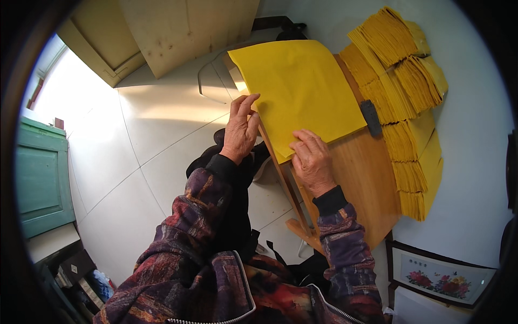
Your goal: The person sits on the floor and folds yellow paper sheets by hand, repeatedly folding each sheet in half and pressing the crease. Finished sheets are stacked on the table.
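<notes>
A large yellow paper sheet (302, 86) lies flat on the wooden table, covering its far part; more sheets may lie beneath it. My left hand (240, 129) is at the sheet's left edge, fingers bent and somewhat apart, the fingertips just over the border. At the sheet's near corner, my right hand (313, 163) is closed, with thumb and fingertips pinching the paper's edge. A dark grey block-like object (371, 117) rests at the right edge of the sheet.
Thick folded yellow paper bundles (396, 92) are stacked along the wall on the right. Bare wood of the table (361, 178) shows near my right forearm. A framed flower picture (442, 275) stands lower right. A green cabinet (46, 175) is at the left, wooden boards (189, 27) at the back.
</notes>
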{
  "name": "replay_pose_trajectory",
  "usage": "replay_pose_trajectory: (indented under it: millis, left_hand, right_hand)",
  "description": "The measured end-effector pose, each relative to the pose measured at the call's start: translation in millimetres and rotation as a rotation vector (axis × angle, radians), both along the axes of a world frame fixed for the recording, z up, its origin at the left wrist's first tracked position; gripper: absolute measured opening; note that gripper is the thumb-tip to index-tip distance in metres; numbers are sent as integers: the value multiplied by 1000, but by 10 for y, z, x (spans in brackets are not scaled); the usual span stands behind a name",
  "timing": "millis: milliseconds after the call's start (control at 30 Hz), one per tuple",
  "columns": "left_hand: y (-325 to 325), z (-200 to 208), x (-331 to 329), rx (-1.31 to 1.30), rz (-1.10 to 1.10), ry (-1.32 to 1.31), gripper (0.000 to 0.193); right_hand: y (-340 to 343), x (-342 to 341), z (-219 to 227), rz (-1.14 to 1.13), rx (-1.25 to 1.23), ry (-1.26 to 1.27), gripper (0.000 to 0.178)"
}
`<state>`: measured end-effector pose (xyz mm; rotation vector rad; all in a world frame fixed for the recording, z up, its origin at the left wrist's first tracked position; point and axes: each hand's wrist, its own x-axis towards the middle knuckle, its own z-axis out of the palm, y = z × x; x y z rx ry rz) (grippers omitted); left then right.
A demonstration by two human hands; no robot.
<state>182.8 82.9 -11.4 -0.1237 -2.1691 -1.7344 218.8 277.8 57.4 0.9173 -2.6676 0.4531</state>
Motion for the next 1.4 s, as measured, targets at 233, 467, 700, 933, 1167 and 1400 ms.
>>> replay_pose_trajectory:
  millis: [233,467,700,933,1167,1400]
  left_hand:
    - [-15,-6,30,-149,102,-1,44]
    - [5,76,170,-151,-176,-165,49]
    - [-48,80,101,221,-470,-322,49]
    - [-135,155,83,348,-624,-374,44]
    - [-77,28,26,427,-552,-450,35]
    - [-29,-88,-43,474,-493,-434,28]
  right_hand:
    - [33,28,4,21,12,3,18]
    - [73,18,27,23,-60,-61,15]
    - [89,-88,88,-31,-291,-234,9]
    - [99,-251,142,-183,-501,-561,7]
    - [136,-370,28,-252,-629,-652,15]
    - [184,12,124,-220,-314,51,25]
